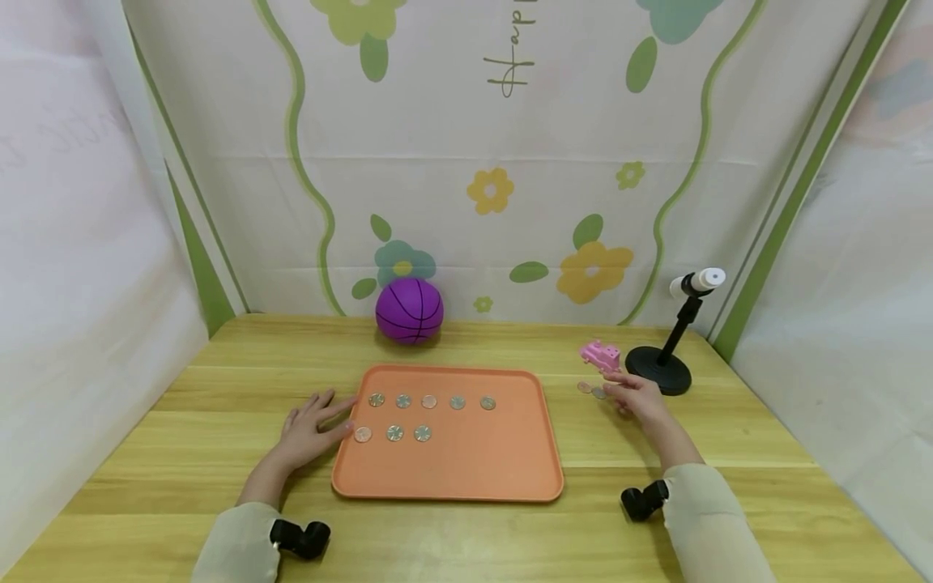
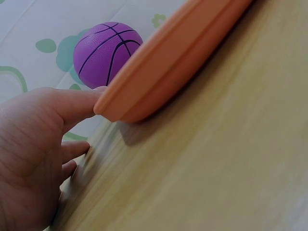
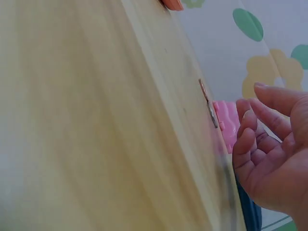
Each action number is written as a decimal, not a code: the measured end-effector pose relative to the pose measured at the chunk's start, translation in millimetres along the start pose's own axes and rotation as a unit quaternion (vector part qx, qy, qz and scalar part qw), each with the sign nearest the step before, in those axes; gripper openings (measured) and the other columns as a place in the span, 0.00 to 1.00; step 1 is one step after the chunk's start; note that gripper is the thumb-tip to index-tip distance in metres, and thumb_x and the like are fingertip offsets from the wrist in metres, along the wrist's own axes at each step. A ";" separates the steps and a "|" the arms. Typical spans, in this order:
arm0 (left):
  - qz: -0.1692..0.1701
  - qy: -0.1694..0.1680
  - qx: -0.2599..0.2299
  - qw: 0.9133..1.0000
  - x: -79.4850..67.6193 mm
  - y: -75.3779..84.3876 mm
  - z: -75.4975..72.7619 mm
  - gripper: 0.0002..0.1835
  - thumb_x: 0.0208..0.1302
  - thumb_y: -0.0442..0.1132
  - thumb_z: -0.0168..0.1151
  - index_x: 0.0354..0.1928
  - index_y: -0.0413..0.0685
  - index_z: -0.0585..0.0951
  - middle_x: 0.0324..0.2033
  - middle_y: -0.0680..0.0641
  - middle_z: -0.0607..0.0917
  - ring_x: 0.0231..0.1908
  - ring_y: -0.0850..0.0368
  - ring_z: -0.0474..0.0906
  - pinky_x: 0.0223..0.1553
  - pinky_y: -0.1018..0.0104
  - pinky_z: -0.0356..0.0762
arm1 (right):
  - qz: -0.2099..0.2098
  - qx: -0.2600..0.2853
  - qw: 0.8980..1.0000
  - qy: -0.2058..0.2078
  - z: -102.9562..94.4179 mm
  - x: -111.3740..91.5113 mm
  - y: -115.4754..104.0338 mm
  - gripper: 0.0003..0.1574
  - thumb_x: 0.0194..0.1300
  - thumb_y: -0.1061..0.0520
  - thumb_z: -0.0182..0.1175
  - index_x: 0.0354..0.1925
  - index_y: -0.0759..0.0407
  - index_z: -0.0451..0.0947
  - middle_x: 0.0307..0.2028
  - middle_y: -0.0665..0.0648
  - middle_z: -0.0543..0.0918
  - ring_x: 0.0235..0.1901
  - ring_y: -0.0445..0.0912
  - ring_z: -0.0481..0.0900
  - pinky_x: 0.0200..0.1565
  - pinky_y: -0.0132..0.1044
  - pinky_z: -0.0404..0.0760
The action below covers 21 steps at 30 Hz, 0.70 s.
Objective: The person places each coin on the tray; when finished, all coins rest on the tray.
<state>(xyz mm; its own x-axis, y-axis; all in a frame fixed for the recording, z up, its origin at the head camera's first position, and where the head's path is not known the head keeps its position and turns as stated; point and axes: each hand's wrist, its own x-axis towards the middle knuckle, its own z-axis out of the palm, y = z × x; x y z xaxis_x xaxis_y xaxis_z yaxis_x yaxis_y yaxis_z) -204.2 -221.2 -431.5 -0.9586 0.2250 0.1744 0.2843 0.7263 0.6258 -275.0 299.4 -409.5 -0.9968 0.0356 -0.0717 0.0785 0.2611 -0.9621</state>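
An orange tray lies on the table, bearing several coins in two rows; one coin in the back row is copper-coloured. At its left rim is my left hand, fingers spread, with the thumb and index finger reaching the edge; the left wrist view shows a fingertip right at the rim. My right hand hovers at the right with loosely bent fingers, the thumb apart from them in the right wrist view. Just beyond its fingertips are a copper coin, a silver coin and a small pink toy.
A purple toy basketball sits behind the tray by the flowered curtain. To the far right stands a black round-based stand with a white cylinder on top, close beyond my right hand. Wooden tabletop surrounds the tray.
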 end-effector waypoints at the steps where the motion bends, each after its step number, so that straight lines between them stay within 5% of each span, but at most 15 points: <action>1: 0.000 0.000 0.001 1.000 0.0 -0.4 0.2 0.27 0.58 0.49 0.54 0.58 0.47 0.68 0.60 0.31 0.53 0.59 0.34 0.39 0.51 0.37 0.30 | 0.006 -0.004 1.000 0.001 -0.5 1.1 1.9 0.32 0.56 0.56 0.58 0.55 0.73 0.63 0.27 0.52 0.76 0.21 0.42 0.71 0.23 0.31 0.71; 15: -0.002 0.000 -0.004 1.000 1.2 -2.0 1.3 0.27 0.58 0.50 0.54 0.58 0.47 0.68 0.60 0.31 0.53 0.60 0.34 0.39 0.52 0.37 0.30 | -0.017 -0.076 0.996 0.048 6.6 14.6 24.2 0.24 0.55 0.58 0.59 0.48 0.73 0.71 0.20 0.51 0.74 0.19 0.40 0.68 0.20 0.31 0.68; 21: -0.002 0.003 -0.003 1.000 1.4 -1.1 0.5 0.27 0.58 0.50 0.54 0.58 0.46 0.68 0.60 0.31 0.54 0.59 0.34 0.40 0.51 0.37 0.30 | -0.027 -0.124 0.989 0.072 9.3 18.1 25.9 0.22 0.52 0.57 0.61 0.44 0.71 0.74 0.29 0.56 0.77 0.25 0.43 0.70 0.25 0.32 0.71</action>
<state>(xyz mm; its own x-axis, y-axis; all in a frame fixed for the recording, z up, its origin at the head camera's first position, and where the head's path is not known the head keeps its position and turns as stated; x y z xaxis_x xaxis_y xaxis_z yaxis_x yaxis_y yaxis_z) -205.9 -221.4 -432.4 -0.9596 0.2186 0.1771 0.2811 0.7235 0.6305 -291.2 297.8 -438.2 -0.9886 0.1468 0.0330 0.0443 0.4940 -0.8683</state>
